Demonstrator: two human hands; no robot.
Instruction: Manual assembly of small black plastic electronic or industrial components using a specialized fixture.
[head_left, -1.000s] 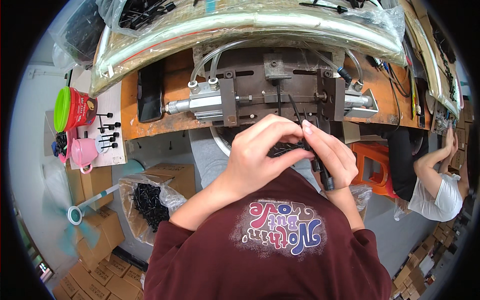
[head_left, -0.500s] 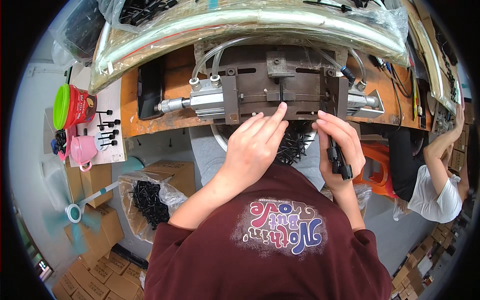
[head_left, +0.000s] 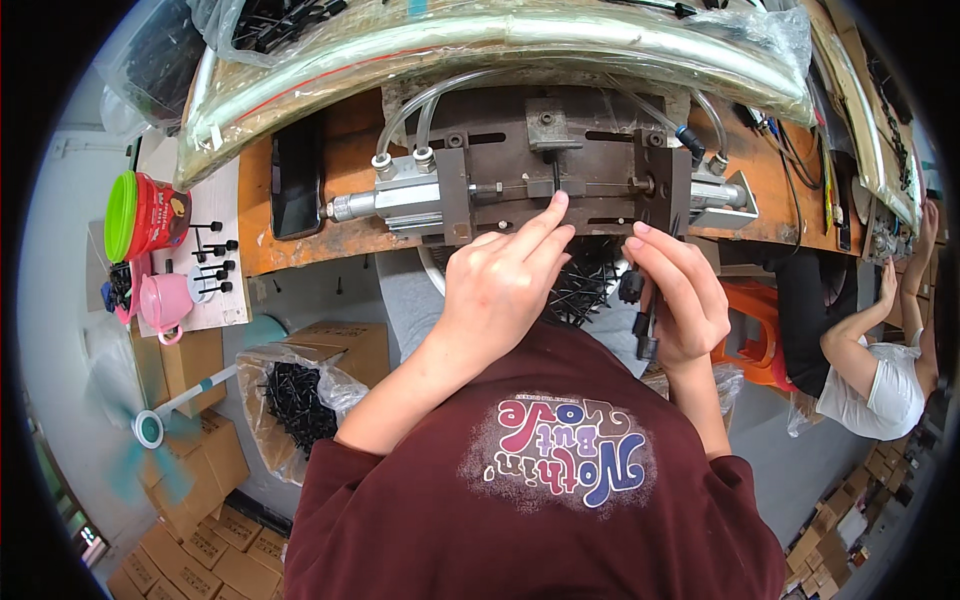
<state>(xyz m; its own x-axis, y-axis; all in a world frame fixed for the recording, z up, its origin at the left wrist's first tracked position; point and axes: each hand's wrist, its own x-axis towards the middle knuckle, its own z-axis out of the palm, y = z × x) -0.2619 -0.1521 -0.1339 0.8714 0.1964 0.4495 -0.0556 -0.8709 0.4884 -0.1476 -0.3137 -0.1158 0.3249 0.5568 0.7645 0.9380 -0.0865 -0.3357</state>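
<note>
Orange-brown wooden bench (head_left: 257,238), workshop setting. Far left: red plastic tub with lime-green lid (head_left: 160,218) on a white side table (head_left: 222,305). Black rectangular object (head_left: 297,190) near bench's left end. Left hand (head_left: 500,285) unclenched, index extended, tip at near end of a thin black rod (head_left: 556,174); rod sits in a dark steel fixture (head_left: 490,118), middle of bench's front edge. Right hand (head_left: 690,305) clamped around black plastic rods with knobbed ends (head_left: 643,325), just off that edge. Farther right: orange plastic stool (head_left: 748,325), then another person in white top (head_left: 872,395).
</note>
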